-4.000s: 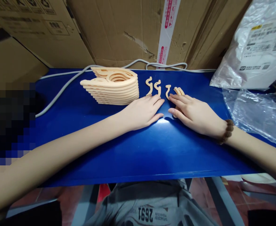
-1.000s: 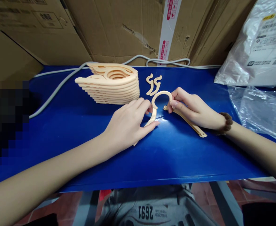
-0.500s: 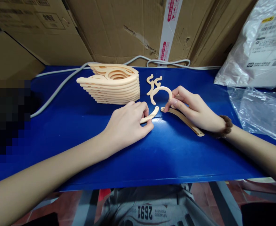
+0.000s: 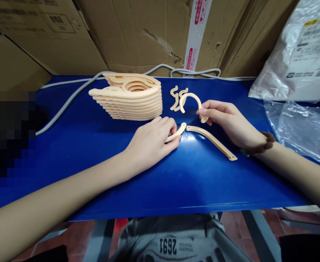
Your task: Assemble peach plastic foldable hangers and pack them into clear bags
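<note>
My left hand is closed around a curved beige hanger arm, its rounded holed end sticking out past the fingertips. Between thumb and fingers of my right hand is a beige hanger hook, held just above the table with its curve upward. A second hanger arm, grooved and bent, lies on the table below my right hand, its upper end close to the piece in my left. Behind the hook lie two small S-shaped beige pieces, partly covered by it.
A stack of folded beige hangers stands behind my left hand. Along the back of the blue table runs a white cable before cardboard boxes. A plastic-wrapped package sits at the right.
My right hand has lifted the hook away from the second hanger arm, up and slightly right. That arm now lies fully uncovered. My left hand has shifted slightly right with its piece.
</note>
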A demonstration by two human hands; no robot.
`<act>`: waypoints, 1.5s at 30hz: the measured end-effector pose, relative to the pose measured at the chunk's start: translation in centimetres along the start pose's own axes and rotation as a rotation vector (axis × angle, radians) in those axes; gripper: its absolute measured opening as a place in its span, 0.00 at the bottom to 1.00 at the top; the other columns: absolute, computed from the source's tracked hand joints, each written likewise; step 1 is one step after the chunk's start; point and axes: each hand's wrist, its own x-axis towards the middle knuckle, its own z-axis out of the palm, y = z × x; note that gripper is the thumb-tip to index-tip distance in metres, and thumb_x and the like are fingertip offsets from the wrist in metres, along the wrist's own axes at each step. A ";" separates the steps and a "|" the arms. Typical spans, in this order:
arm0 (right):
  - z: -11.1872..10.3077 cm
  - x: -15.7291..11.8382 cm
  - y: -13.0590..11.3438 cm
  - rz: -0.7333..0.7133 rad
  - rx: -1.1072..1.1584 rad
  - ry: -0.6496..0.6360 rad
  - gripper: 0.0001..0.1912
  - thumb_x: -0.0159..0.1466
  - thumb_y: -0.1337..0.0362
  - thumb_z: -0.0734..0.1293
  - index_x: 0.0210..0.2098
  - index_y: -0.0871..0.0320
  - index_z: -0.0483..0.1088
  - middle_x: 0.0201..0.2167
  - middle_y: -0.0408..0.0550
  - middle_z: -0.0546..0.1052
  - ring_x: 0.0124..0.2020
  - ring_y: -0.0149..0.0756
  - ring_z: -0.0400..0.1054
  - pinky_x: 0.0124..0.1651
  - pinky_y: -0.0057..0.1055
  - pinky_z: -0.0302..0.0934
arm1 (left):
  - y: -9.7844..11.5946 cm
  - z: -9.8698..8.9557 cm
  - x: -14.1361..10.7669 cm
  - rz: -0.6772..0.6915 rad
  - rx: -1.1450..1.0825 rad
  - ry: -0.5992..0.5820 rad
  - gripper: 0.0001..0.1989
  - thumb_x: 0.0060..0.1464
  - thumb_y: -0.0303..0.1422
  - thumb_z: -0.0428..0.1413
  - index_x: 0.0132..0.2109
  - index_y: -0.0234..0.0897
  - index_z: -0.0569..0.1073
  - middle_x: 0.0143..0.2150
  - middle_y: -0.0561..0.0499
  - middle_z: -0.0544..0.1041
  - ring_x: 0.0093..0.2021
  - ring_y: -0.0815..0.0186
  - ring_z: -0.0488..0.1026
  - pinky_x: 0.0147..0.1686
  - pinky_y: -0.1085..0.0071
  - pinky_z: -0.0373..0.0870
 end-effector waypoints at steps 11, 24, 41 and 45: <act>-0.2 0.0 0.7 0.101 0.254 -0.048 0.09 0.61 0.65 0.74 0.36 0.56 0.69 0.36 0.43 0.80 0.37 0.32 0.75 0.39 0.29 0.69 | 0.7 -0.8 0.1 -0.052 0.092 -0.057 0.04 0.67 0.34 0.49 0.44 0.39 0.65 0.32 0.54 0.75 0.29 0.64 0.75 0.25 0.71 0.55; -0.1 0.0 0.8 0.091 0.258 -0.062 0.15 0.60 0.62 0.75 0.41 0.55 0.68 0.34 0.43 0.81 0.37 0.34 0.77 0.39 0.30 0.71 | 1.0 -1.0 0.1 -0.052 0.265 -0.151 0.17 0.72 0.40 0.39 0.47 0.38 0.69 0.29 0.49 0.79 0.28 0.57 0.78 0.24 0.69 0.47; -0.2 0.3 0.9 0.124 0.381 -0.041 0.17 0.56 0.66 0.78 0.41 0.56 0.70 0.34 0.42 0.81 0.34 0.33 0.78 0.36 0.29 0.76 | 0.4 -0.3 0.0 0.125 0.228 0.008 0.14 0.70 0.33 0.43 0.43 0.35 0.72 0.30 0.50 0.75 0.30 0.61 0.73 0.27 0.68 0.54; -0.3 0.5 1.0 0.123 0.424 -0.012 0.21 0.55 0.67 0.78 0.44 0.55 0.69 0.34 0.41 0.80 0.33 0.32 0.78 0.37 0.30 0.77 | -0.2 0.1 0.0 0.207 0.165 0.130 0.15 0.73 0.32 0.43 0.43 0.34 0.72 0.31 0.51 0.73 0.32 0.61 0.70 0.30 0.68 0.58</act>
